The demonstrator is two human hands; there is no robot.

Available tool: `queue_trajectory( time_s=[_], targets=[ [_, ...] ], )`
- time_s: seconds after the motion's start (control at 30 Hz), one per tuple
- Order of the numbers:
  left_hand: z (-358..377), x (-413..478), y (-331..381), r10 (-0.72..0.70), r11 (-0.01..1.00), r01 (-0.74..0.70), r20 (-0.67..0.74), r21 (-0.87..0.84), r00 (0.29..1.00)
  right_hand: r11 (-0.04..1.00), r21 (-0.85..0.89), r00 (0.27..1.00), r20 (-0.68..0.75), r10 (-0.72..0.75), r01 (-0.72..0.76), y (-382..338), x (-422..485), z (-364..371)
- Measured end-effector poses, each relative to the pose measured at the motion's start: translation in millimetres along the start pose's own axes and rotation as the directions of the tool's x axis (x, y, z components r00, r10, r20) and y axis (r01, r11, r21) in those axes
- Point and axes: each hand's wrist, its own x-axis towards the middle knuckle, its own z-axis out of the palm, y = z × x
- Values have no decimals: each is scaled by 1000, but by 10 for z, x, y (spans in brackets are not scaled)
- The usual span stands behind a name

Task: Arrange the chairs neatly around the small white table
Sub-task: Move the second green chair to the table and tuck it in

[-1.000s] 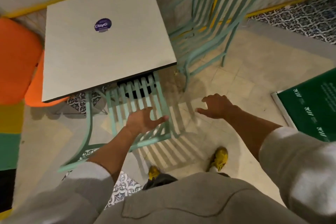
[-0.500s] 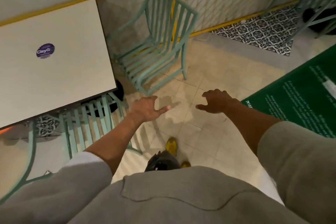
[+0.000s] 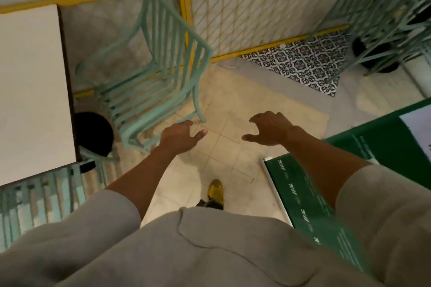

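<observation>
Against the left edge sits the small white table (image 3: 30,81), square top, with a black round base (image 3: 93,134) showing under its near-right corner. Just right of it, beside the yellow lattice railing (image 3: 245,14), stands the mint slatted armchair (image 3: 149,84) — angled, seat toward the table, not squared to it. A second mint chair (image 3: 39,196) is tucked under the table's near edge, bottom left; only its slats show. More mint chair frames (image 3: 384,18) sit top right, blurred, well apart from the table.

Handling, as a guess: the armchair looks like metal or rigid slats, so stiff, moderately heavy, prob. scrapes on tile if dragged. Best hold approx. at the top rail of the backrest or both armrests — thin slats give poor purchase.

Left hand (image 3: 179,135) hovers near the armchair's front leg, fingers spread apart, holding nothing. Right hand (image 3: 270,129) hangs over bare floor tile, fingers loosely curled but apart, also empty.

No containers in view; a green sign board (image 3: 349,193) lies at right, and one yellow shoe (image 3: 215,190) is below.
</observation>
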Motion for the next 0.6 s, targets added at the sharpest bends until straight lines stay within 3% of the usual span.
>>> queue_trajectory(
  time_s=[0.23, 0.43, 0.6],
  targets=[
    [-551, 813, 569, -94, 993, 83, -134, -79, 987, 996, -59, 996, -61, -73, 69, 794, 1035, -835],
    [-860, 1546, 769, -237, 966, 225, -94, -127, 967, 972, -98, 966, -125, -225, 214, 1312, 2238, -1532],
    [-1202, 2143, 1170, -408, 888, 367, -107, -277, 907, 921, -199, 929, -94, -358, 335, 1690, 3044, -2166]
  ],
)
